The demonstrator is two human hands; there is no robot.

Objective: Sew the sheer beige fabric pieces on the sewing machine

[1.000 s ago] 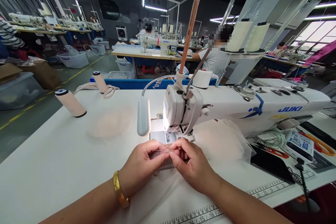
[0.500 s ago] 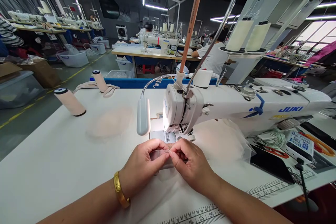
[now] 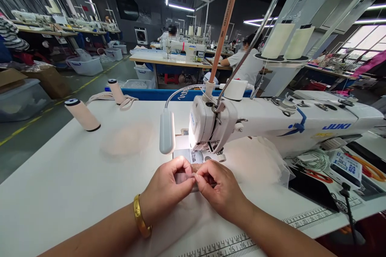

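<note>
My left hand (image 3: 165, 192) and my right hand (image 3: 220, 190) meet fingertip to fingertip just in front of the needle of a white JUKI sewing machine (image 3: 271, 122). Between their pinched fingers they hold a small, thin, pale strip of fabric (image 3: 193, 175) over the machine's metal plate (image 3: 183, 155). A gold bangle sits on my left wrist. A sheer, skin-coloured cloth (image 3: 187, 217) lies under my hands on the white table (image 3: 60, 180).
A gooseneck lamp (image 3: 167, 132) hangs left of the needle. Two thread cones (image 3: 81, 114) lie at the far left, near a round pale fabric piece (image 3: 126, 140). Cables, a control box (image 3: 345, 166) and orange scissors lie right. Other people sew at tables behind.
My hands have stayed pinched on the strip, shifting slightly while working it between the fingertips. The view has tilted a little.
</note>
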